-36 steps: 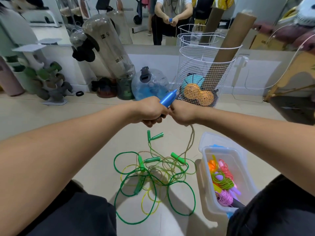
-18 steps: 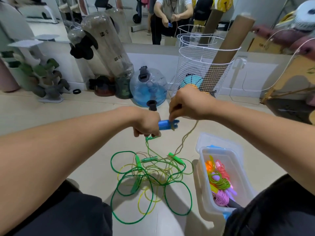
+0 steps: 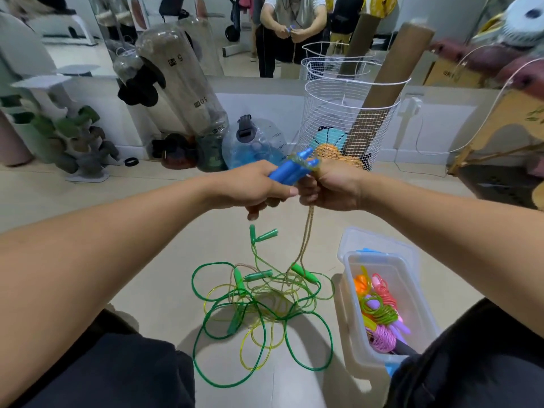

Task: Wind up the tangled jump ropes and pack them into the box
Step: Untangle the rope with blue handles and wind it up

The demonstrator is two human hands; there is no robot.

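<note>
Left hand grips the blue handles; right hand pinches the tan rope trailing limp to the floor tangle. Light, floppy cord — best held by the handles.

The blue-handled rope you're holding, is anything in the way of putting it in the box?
No solid thing blocks the way to the clear plastic box, which is open. But the tan rope hanging from the blue handles held by the left hand and right hand still runs into the tangle of green ropes on the floor.
</note>
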